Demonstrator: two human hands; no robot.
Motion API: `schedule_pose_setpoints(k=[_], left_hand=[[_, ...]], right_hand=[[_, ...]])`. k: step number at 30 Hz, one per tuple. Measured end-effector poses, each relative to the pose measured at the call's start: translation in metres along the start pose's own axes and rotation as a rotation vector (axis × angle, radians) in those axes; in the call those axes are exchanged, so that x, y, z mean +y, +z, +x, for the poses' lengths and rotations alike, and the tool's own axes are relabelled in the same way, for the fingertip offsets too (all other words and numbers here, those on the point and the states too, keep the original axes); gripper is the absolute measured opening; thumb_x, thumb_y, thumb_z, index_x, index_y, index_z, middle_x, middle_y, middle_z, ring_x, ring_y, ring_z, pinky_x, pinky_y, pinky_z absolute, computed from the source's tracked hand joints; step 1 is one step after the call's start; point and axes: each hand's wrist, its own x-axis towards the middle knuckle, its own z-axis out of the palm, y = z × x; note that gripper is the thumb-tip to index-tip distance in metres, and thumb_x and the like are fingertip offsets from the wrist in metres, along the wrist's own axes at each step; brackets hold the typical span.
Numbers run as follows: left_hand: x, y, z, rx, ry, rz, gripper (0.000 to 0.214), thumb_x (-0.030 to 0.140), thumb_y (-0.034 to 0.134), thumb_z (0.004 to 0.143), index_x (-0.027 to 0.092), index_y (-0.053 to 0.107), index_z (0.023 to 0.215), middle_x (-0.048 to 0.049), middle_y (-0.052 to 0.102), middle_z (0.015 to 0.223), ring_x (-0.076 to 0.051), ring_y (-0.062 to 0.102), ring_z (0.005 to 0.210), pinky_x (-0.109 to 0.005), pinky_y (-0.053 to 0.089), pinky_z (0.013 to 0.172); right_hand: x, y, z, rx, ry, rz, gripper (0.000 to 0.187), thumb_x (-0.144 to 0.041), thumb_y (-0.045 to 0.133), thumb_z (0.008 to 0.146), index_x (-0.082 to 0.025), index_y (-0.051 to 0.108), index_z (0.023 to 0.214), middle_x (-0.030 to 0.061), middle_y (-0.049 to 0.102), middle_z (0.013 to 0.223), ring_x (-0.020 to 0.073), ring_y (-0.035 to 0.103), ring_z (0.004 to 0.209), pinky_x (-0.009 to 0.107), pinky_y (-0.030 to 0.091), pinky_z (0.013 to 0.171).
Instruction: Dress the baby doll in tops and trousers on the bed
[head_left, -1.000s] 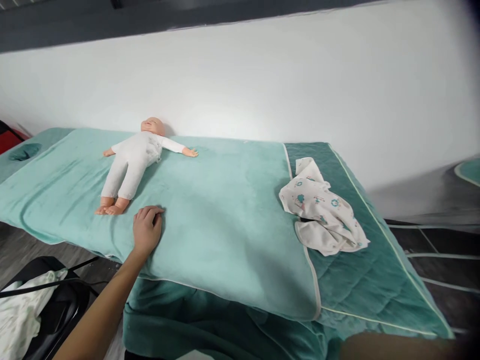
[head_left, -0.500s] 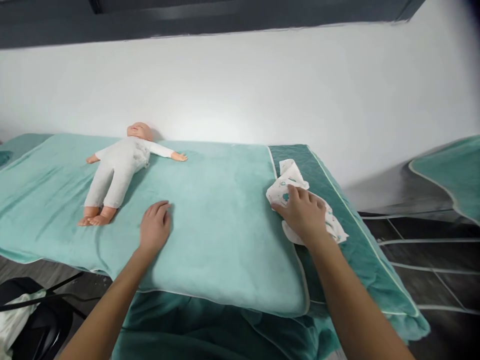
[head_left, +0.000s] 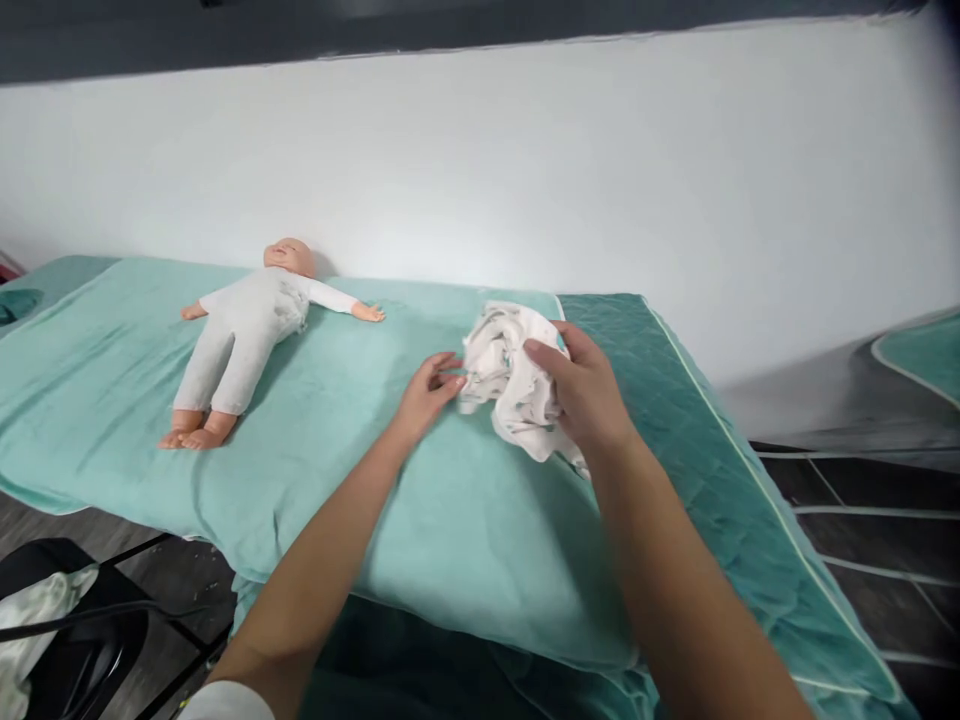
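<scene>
A baby doll [head_left: 251, 330] in a white bodysuit lies on its back on a light teal blanket [head_left: 360, 450], head toward the wall. My right hand [head_left: 589, 395] is closed on a crumpled white printed baby garment [head_left: 510, 375], held just above the blanket to the doll's right. My left hand [head_left: 426, 395] has its fingers stretched out, with the fingertips touching the garment's left edge.
The blanket covers a bed with a darker teal quilted cover [head_left: 697, 450] showing on the right. A white wall [head_left: 525, 170] runs behind it. A black chair [head_left: 67, 610] with white cloth [head_left: 30, 630] stands at the lower left. Dark floor [head_left: 862, 520] lies to the right.
My right hand has picked the garment up from the quilted cover and carried it left over the blanket. My left hand has left the blanket and moved right to meet the garment.
</scene>
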Motion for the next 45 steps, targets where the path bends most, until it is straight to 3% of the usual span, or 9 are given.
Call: schedule_pose_setpoints(k=[3, 9, 17, 22, 27, 33, 37, 42, 45], left_hand=[[0.001, -0.003, 0.005, 0.082, -0.019, -0.276, 0.06, 0.052, 0.079, 0.079, 0.021, 0.062, 0.128, -0.0092, 0.065, 0.135, -0.026, 0.061, 0.122, -0.037, 0.046, 0.105], [0.007, -0.008, 0.003, 0.125, -0.104, -0.387, 0.072, 0.042, 0.092, 0.065, 0.021, 0.061, 0.127, -0.0076, 0.065, 0.129, -0.025, 0.06, 0.118, -0.034, 0.047, 0.098], [0.012, -0.006, 0.004, 0.299, -0.081, -0.451, 0.04, 0.037, 0.087, 0.072, 0.02, 0.063, 0.099, 0.0005, 0.063, 0.096, -0.013, 0.058, 0.086, -0.025, 0.045, 0.078], [0.008, -0.009, 0.004, 0.429, -0.015, -0.435, 0.036, 0.038, 0.083, 0.075, 0.02, 0.056, 0.089, 0.0027, 0.058, 0.086, -0.01, 0.052, 0.076, -0.023, 0.041, 0.07], [0.005, -0.011, 0.003, 0.496, 0.028, -0.399, 0.039, 0.037, 0.083, 0.076, 0.02, 0.049, 0.082, 0.0054, 0.047, 0.077, -0.008, 0.044, 0.071, -0.022, 0.037, 0.067], [0.014, -0.012, -0.002, 0.443, -0.032, -0.528, 0.046, 0.037, 0.089, 0.068, 0.02, 0.047, 0.076, 0.006, 0.043, 0.073, -0.007, 0.04, 0.064, -0.021, 0.033, 0.059], [0.019, -0.013, -0.004, 0.347, -0.081, -0.629, 0.046, 0.035, 0.09, 0.066, 0.019, 0.047, 0.073, 0.006, 0.046, 0.069, -0.007, 0.042, 0.06, -0.022, 0.033, 0.056], [0.02, -0.014, -0.006, 0.218, -0.12, -0.603, 0.03, 0.038, 0.084, 0.074, 0.019, 0.067, 0.089, 0.0003, 0.063, 0.077, -0.013, 0.056, 0.068, -0.027, 0.042, 0.065], [0.021, -0.013, -0.007, 0.165, -0.138, -0.576, 0.032, 0.036, 0.083, 0.073, 0.018, 0.071, 0.097, -0.0028, 0.07, 0.086, -0.018, 0.063, 0.077, -0.03, 0.046, 0.072]], right_hand=[[0.015, 0.034, 0.009, -0.065, 0.139, 0.285, 0.042, -0.054, 0.074, 0.081, -0.023, 0.065, 0.108, -0.0001, 0.065, 0.084, 0.0163, 0.06, 0.068, 0.029, 0.049, 0.062], [0.08, 0.047, 0.02, 0.075, 0.067, 0.051, 0.041, -0.055, 0.07, 0.084, -0.022, 0.065, 0.108, 0.0055, 0.07, 0.11, 0.0207, 0.065, 0.102, 0.036, 0.055, 0.088], [0.057, 0.03, 0.002, 0.193, -0.219, -0.085, 0.027, -0.045, 0.068, 0.091, -0.022, 0.065, 0.104, 0.0069, 0.067, 0.111, 0.0206, 0.065, 0.104, 0.036, 0.055, 0.087], [0.03, 0.037, -0.019, -0.079, -0.624, -0.331, 0.012, -0.034, 0.063, 0.097, -0.025, 0.065, 0.104, 0.0066, 0.07, 0.108, 0.0235, 0.065, 0.108, 0.045, 0.052, 0.098], [0.028, 0.053, -0.029, -0.412, -0.734, -0.726, 0.041, -0.027, 0.065, 0.094, -0.026, 0.056, 0.133, 0.0065, 0.061, 0.143, 0.0287, 0.049, 0.138, 0.054, 0.032, 0.121], [0.052, 0.032, -0.01, -0.13, -0.552, -0.887, 0.052, -0.005, 0.044, 0.086, -0.021, 0.058, 0.133, 0.008, 0.066, 0.134, 0.0268, 0.058, 0.127, 0.051, 0.036, 0.116], [0.049, 0.023, -0.008, 0.102, -0.559, -0.858, 0.034, -0.013, 0.041, 0.096, -0.022, 0.064, 0.119, 0.0058, 0.074, 0.116, 0.0241, 0.066, 0.111, 0.049, 0.037, 0.116], [0.042, 0.045, -0.022, -0.067, -0.542, -0.824, 0.045, -0.054, 0.061, 0.096, -0.021, 0.058, 0.127, 0.0125, 0.071, 0.12, 0.0323, 0.065, 0.112, 0.05, 0.046, 0.1], [0.047, 0.054, -0.025, -0.126, -0.519, -0.913, 0.039, -0.052, 0.065, 0.094, -0.02, 0.06, 0.116, 0.0133, 0.071, 0.113, 0.0345, 0.064, 0.108, 0.05, 0.046, 0.096]])
